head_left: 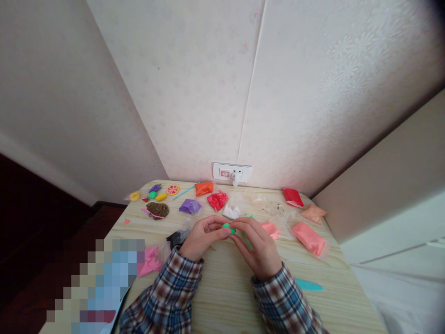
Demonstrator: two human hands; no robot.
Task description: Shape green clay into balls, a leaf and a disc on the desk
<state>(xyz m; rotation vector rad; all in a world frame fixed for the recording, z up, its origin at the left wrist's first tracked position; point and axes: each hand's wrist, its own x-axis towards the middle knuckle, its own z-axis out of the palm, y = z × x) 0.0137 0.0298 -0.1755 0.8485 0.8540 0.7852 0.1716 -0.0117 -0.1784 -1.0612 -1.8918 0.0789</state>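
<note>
Over the middle of a pale wooden table (225,292), my left hand (203,239) and my right hand (255,246) meet around a small green lump of clay (228,228). Fingertips of both hands pinch it, thumbs on the near side. Both sleeves are plaid. Just behind the hands lie a white clay bag (231,212), a red bag (217,200) and a purple bag (190,206). A black bag (176,238) lies by my left wrist.
Pink clay packs (308,238), a red pack (293,197), an orange bag (204,188) and small clay figures (157,210) lie along the back. A teal plastic tool (309,285) lies right of my forearm. A wall socket (232,172) sits behind the table.
</note>
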